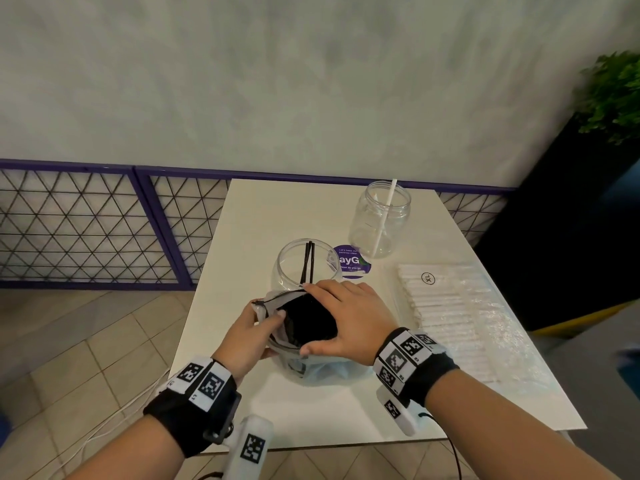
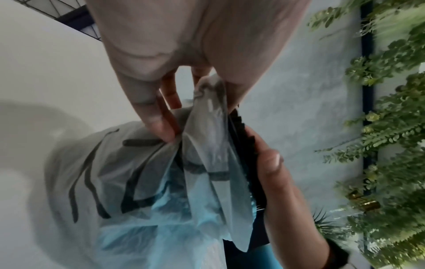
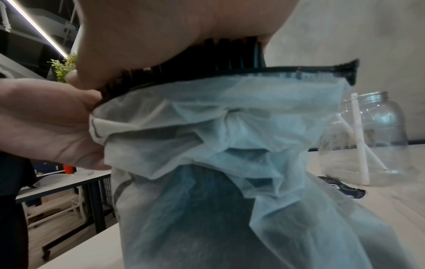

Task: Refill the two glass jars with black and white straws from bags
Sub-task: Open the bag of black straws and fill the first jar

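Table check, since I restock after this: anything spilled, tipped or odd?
Nothing stands out. Both glass jars stand upright: the near jar holds a few black straws, the far jar one white straw. The pack of white straws lies flat on the table.

Your left hand [image 2: 174, 60] pinches the bag [image 2: 138, 182] by its gathered rim, thumb and fingers [image 2: 158, 125] on the thin plastic. Your right hand [image 2: 276, 174] grips the black straws [image 2: 241, 138] at the bag's mouth. Leafy plant [image 2: 391, 127] behind.

A shared office pantry or café is showing: a sticker [image 1: 352, 262] on the white table [image 1: 263, 216] is asking for clean pantries.
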Demonstrator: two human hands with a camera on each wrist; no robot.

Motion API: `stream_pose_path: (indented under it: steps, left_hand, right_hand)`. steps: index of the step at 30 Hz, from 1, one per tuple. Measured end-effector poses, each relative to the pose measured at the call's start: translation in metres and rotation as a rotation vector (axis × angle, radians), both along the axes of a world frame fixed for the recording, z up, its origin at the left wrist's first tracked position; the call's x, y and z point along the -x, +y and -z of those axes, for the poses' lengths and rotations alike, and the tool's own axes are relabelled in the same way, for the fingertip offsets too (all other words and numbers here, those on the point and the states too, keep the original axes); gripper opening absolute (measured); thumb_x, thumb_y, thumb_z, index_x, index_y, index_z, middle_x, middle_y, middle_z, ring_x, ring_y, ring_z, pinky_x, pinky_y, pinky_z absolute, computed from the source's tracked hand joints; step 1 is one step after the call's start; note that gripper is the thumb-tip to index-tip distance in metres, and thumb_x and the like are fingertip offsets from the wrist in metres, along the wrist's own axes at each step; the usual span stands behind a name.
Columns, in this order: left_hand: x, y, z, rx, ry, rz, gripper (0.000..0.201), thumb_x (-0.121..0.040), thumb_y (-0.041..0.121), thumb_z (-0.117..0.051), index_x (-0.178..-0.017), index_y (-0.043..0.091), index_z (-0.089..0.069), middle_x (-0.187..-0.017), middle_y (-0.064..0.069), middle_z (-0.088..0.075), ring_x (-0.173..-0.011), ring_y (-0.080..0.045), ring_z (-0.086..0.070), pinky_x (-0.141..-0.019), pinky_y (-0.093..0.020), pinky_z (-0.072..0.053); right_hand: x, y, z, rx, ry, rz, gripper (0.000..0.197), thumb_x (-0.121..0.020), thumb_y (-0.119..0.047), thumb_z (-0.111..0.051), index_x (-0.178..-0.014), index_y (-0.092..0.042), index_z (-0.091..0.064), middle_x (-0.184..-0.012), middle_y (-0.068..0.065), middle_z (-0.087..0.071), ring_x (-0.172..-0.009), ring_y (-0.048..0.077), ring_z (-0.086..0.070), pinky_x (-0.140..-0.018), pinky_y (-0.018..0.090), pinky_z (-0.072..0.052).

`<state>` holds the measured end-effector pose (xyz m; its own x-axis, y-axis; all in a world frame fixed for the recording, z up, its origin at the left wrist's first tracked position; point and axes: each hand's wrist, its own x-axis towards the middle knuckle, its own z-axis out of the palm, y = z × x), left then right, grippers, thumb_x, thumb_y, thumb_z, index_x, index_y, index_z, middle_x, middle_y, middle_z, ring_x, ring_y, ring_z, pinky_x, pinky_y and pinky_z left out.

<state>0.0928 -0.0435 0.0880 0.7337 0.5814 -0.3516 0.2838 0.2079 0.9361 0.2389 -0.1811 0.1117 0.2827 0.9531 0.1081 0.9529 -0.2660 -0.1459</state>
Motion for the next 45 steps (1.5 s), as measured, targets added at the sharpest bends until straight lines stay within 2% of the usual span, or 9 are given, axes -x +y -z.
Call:
stream_pose_path:
  steps: [4, 6, 14, 19, 22, 24, 28, 32, 45]
  left_hand:
    - [-0.005, 0.005, -0.006, -0.176, -0.014, 0.044, 0.043, -0.08, 0.055, -0.06, -0.098, 0.017, -0.068, -0.096, -0.016, -0.071, -0.092, -0.03, -0.068, -0.083, -0.056, -0.053]
    - [-0.007, 0.006, -0.007, -0.177, -0.001, 0.107, 0.051, -0.078, 0.06, -0.055, -0.096, 0.016, -0.07, -0.094, -0.015, -0.072, -0.094, -0.03, -0.068, -0.088, -0.053, -0.051]
    - [-0.015, 0.015, 0.012, 0.284, 0.037, -0.135, 0.024, -0.097, 0.027, -0.047, -0.102, 0.011, -0.064, -0.099, -0.011, -0.069, -0.087, -0.022, -0.063, -0.075, -0.033, -0.051]
    - [-0.014, 0.022, 0.033, 0.251, 0.173, -0.108, 0.027, -0.091, 0.016, -0.05, -0.117, 0.009, -0.058, -0.093, -0.009, -0.064, -0.079, -0.019, -0.057, -0.065, -0.027, -0.047]
    - [-0.011, 0.026, 0.035, -0.009, 0.147, -0.124, 0.046, -0.079, 0.02, -0.066, -0.122, 0.013, -0.05, -0.102, -0.009, -0.057, -0.079, -0.019, -0.055, -0.066, -0.027, -0.043]
    - [-0.003, 0.025, 0.023, -0.199, -0.039, -0.148, 0.064, -0.062, 0.039, -0.071, -0.12, 0.024, -0.048, -0.119, -0.001, -0.054, -0.104, -0.017, -0.054, -0.079, -0.025, -0.041]
    - [0.011, 0.018, 0.001, -0.62, -0.099, 0.287, 0.11, -0.049, 0.064, -0.077, -0.142, 0.035, -0.027, -0.139, 0.019, -0.034, -0.128, 0.001, -0.03, -0.105, -0.024, -0.027]
    - [0.006, 0.027, 0.032, -0.411, 0.016, 0.535, 0.144, -0.039, 0.052, -0.091, -0.149, 0.033, 0.0, -0.136, 0.021, -0.04, -0.123, 0.009, -0.043, -0.108, -0.022, -0.035]
    - [-0.009, 0.009, 0.059, -0.374, 0.061, 0.344, 0.054, -0.043, 0.047, -0.069, -0.094, 0.039, -0.054, -0.09, 0.014, -0.064, -0.087, -0.003, -0.059, -0.074, -0.015, -0.045]
  right_hand:
    - [0.003, 0.0, -0.001, -0.022, 0.01, -0.018, 0.101, -0.064, -0.087, -0.04, -0.145, -0.028, -0.032, -0.142, -0.008, -0.043, -0.119, 0.017, -0.049, -0.101, 0.036, -0.038]
    - [0.003, 0.0, 0.0, -0.038, 0.004, -0.002, 0.1, -0.063, -0.087, -0.041, -0.144, -0.028, -0.034, -0.139, -0.009, -0.045, -0.117, 0.017, -0.05, -0.099, 0.035, -0.039]
    - [0.0, -0.006, 0.006, -0.13, -0.047, -0.022, 0.083, -0.07, -0.081, -0.044, -0.134, -0.027, -0.048, -0.127, -0.008, -0.055, -0.105, 0.016, -0.057, -0.09, 0.034, -0.044]
    - [-0.001, -0.007, 0.005, -0.129, -0.048, -0.022, 0.075, -0.072, -0.078, -0.045, -0.128, -0.029, -0.051, -0.121, -0.01, -0.058, -0.099, 0.015, -0.057, -0.086, 0.033, -0.044]
    - [-0.002, -0.009, 0.006, -0.136, -0.055, -0.019, 0.07, -0.072, -0.076, -0.046, -0.123, -0.029, -0.053, -0.113, -0.01, -0.06, -0.093, 0.015, -0.058, -0.083, 0.032, -0.045]
    - [-0.003, -0.01, 0.007, -0.141, -0.057, -0.015, 0.068, -0.072, -0.076, -0.047, -0.12, -0.029, -0.054, -0.111, -0.011, -0.06, -0.092, 0.014, -0.058, -0.082, 0.031, -0.044]
    - [-0.005, -0.011, 0.007, -0.139, -0.062, -0.017, 0.065, -0.071, -0.074, -0.049, -0.118, -0.029, -0.055, -0.108, -0.011, -0.06, -0.09, 0.014, -0.058, -0.08, 0.03, -0.042]
    - [-0.006, -0.011, 0.008, -0.135, -0.054, -0.015, 0.065, -0.071, -0.075, -0.051, -0.118, -0.03, -0.055, -0.108, -0.012, -0.06, -0.09, 0.013, -0.057, -0.081, 0.031, -0.043]
    - [-0.007, -0.009, 0.007, -0.179, 0.019, -0.041, 0.064, -0.071, -0.072, -0.055, -0.12, -0.03, -0.056, -0.109, -0.012, -0.06, -0.094, 0.012, -0.058, -0.082, 0.031, -0.046]
